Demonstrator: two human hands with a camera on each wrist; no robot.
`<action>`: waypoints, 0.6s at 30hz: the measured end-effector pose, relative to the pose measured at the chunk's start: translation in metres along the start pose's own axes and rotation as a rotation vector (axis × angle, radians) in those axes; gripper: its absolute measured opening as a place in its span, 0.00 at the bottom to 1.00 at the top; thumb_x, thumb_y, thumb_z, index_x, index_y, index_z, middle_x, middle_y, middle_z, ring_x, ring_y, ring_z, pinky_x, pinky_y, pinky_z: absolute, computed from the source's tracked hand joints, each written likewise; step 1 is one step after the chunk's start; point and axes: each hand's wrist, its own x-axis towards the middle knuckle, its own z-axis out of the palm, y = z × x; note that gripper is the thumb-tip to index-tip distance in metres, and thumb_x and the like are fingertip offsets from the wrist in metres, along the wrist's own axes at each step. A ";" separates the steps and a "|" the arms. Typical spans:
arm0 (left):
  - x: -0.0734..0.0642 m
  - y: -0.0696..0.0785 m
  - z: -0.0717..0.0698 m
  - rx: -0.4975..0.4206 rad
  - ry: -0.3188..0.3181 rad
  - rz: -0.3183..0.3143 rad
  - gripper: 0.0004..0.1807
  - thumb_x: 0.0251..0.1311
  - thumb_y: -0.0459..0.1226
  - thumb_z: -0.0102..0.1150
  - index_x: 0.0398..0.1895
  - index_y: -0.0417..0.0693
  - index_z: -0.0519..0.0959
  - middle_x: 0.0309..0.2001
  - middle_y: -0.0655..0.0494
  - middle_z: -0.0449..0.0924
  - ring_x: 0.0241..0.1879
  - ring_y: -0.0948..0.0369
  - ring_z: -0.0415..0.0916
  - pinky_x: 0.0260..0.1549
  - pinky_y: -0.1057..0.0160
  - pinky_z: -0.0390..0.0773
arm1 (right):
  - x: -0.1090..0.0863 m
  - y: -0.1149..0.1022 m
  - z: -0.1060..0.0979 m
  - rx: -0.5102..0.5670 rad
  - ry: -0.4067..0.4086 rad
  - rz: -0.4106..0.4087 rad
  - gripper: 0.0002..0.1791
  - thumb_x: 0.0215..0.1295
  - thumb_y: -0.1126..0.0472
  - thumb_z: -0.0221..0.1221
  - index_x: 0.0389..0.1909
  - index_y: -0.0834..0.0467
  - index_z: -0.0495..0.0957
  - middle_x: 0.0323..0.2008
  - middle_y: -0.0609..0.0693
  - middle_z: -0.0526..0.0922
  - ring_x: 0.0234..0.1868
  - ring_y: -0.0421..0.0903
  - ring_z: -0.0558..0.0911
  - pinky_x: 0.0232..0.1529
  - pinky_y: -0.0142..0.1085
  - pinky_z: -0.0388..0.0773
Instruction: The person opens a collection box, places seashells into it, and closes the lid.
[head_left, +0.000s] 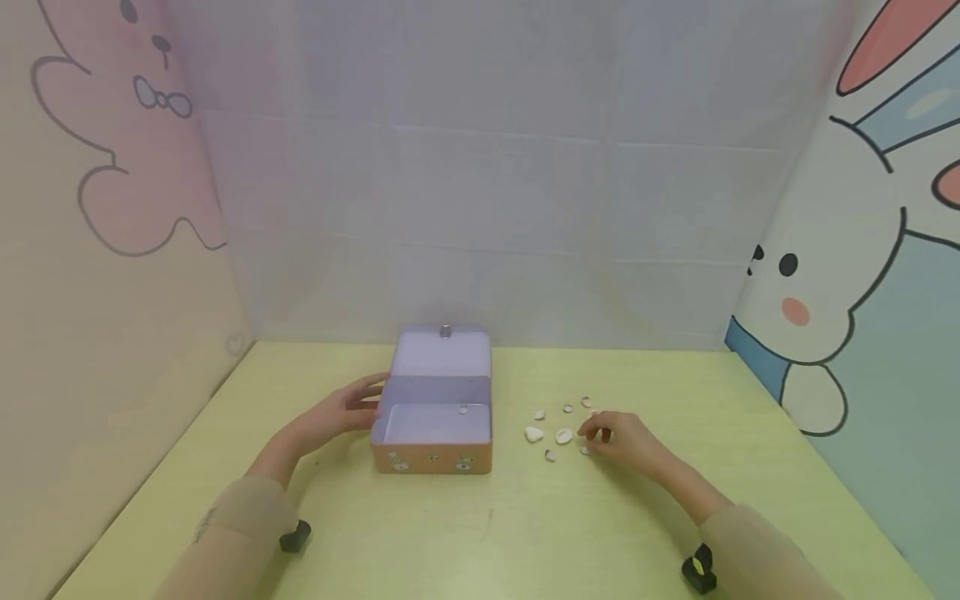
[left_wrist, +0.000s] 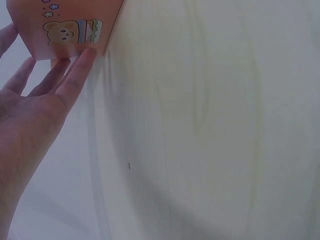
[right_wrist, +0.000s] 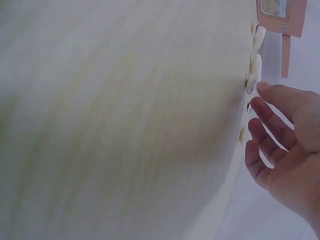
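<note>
An open box, orange outside with cartoon prints and pale purple inside, stands left of centre with its lid tipped back. One small shell-like piece lies inside it. My left hand rests its spread fingers against the box's left side; the left wrist view shows the fingertips touching the printed wall. To the right of the box, several small white seashells lie scattered on the table. Over their right edge hovers my right hand, fingers loosely bent, thumb and forefinger apart beside a shell.
The yellow-green table ends at a pale curtain-like backdrop. Side panels carry cartoon figures, including a rabbit on the right. A black strap piece hangs at the left wrist, another at the right.
</note>
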 end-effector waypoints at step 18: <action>-0.001 -0.005 0.003 0.027 0.034 0.008 0.34 0.68 0.35 0.49 0.74 0.54 0.49 0.72 0.42 0.50 0.69 0.41 0.53 0.62 0.46 0.64 | 0.002 0.006 0.004 0.025 -0.046 -0.056 0.03 0.55 0.64 0.65 0.31 0.55 0.82 0.27 0.41 0.79 0.27 0.33 0.71 0.27 0.27 0.72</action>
